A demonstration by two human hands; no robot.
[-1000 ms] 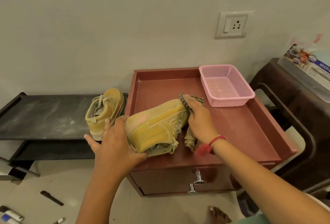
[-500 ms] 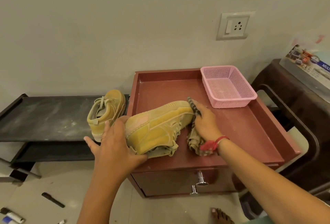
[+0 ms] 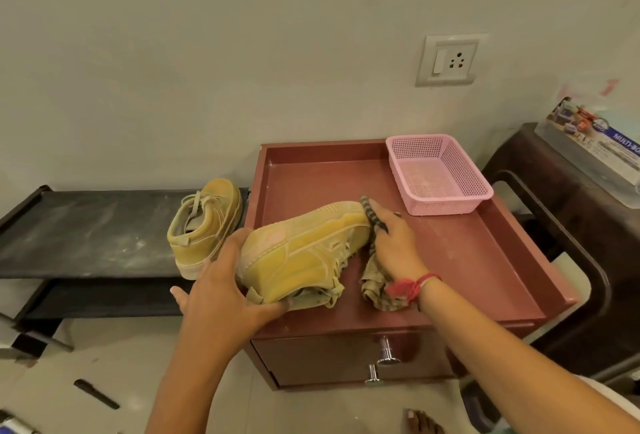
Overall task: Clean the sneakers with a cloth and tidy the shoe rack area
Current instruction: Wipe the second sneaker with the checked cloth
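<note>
At the bottom edge a bare foot stands on the pale floor, and a dark marker lies on the floor off to the left. Just above, two metal knobs stick out of the drawer front of a red-brown cabinet.

The left hand grips a yellow sneaker by the heel. Its fingers wrap over the back of the heel and the thumb lies under the collar. The sneaker is tipped on its side over the front left part of the cabinet top, with its toe pointing right and away.

The right hand, with a red wristband, curls its fingers round a striped cloth. The fingertips press the cloth against the toe of the sneaker. The rest of the cloth hangs bunched beneath the palm, down to the cabinet top beside the laces.

Farther left, a second sneaker stands upright at the right end of a dusty black shoe rack, just beside the cabinet. A pink basket sits in the cabinet's far right corner, apart from the hands. To the right, a printed box rests on a dark stand. A socket is set in the wall behind.
</note>
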